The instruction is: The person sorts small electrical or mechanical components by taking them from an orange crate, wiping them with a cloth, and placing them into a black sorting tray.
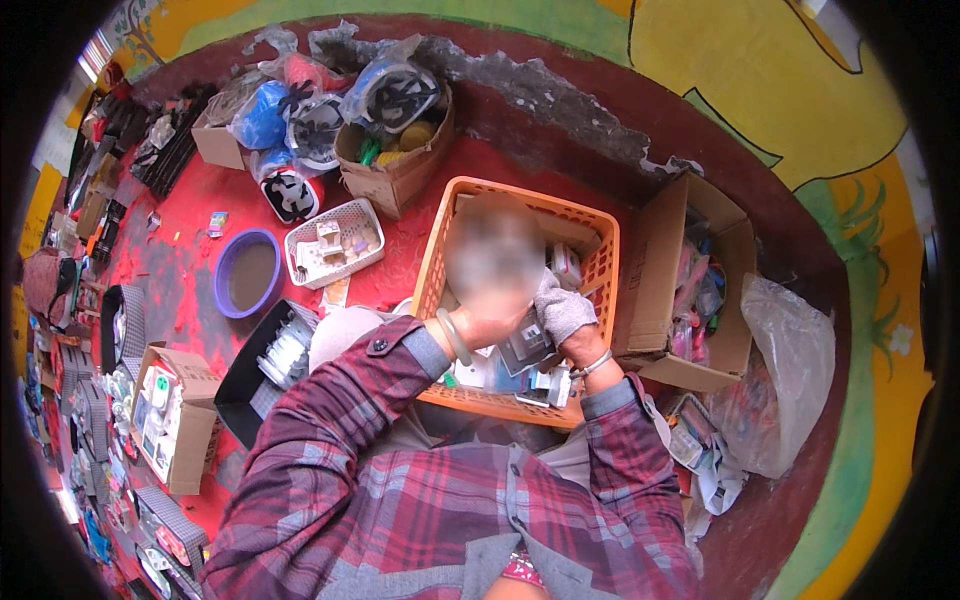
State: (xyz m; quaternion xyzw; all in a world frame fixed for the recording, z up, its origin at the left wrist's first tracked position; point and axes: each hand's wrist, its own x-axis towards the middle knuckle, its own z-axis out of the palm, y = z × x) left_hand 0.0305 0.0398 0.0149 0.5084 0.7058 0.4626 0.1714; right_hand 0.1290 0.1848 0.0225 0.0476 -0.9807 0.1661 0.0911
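Over the orange plastic basket (435, 265), both hands are raised close together. My left hand (488, 318), with a pale bangle at the wrist, closes on the lower edge of a roundish thing (493, 250); blur hides what that is. A bunched grey cloth (564, 305) covers the fingers of my right hand (585, 343), pressed against the thing's right side. Whether the cloth is held or worn like a glove is unclear. Below the hands, a dark grey boxy piece (525, 345) and several small white and grey parts lie in the basket.
An open cardboard box (650, 280) with bagged things stands right of the basket, beside a clear plastic bag (785, 370). Left lie a white basket (340, 240), a purple basin (247, 272) and a black bin (245, 370). Another carton (390, 180) stands near the wall.
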